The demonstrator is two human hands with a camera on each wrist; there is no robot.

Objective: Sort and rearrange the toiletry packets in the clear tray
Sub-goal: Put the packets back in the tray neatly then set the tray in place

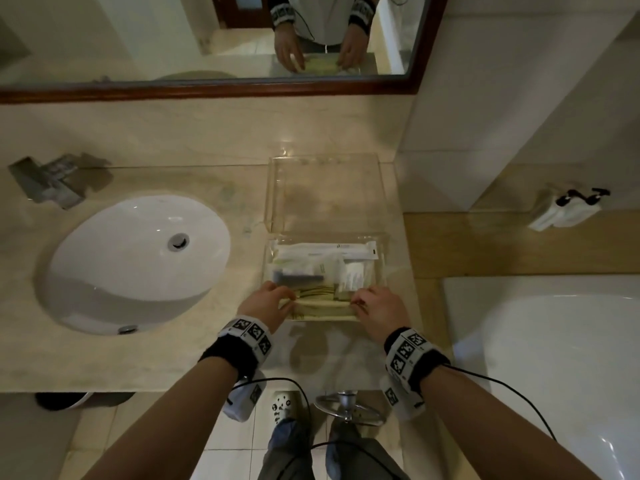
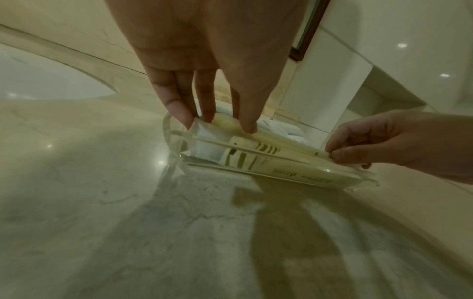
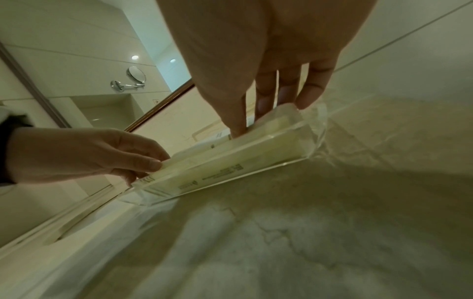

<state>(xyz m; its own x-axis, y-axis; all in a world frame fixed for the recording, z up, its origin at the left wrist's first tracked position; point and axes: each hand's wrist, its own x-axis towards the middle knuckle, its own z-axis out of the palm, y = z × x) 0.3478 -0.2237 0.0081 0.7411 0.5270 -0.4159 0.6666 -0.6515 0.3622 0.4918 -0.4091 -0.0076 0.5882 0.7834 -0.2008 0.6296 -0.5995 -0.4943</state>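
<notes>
Both arms reach to 12 o'clock; left hand [image 1: 268, 303] and right hand [image 1: 375, 308] pinch the cream packet [image 1: 323, 306] ends in the clear tray [image 1: 379, 268]; its print is unreadable.

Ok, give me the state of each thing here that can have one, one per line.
clear tray: uncovered, holds packets
clear lid: off, lying behind the tray
cream packet: on edge at the tray's near wall, held at both ends
left hand: pinches packet
right hand: pinches packet
sink: dry, no water running

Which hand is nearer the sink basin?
Left. The left hand pinches the cream packet's end on the basin side; the right hand pinches the far end.
</notes>
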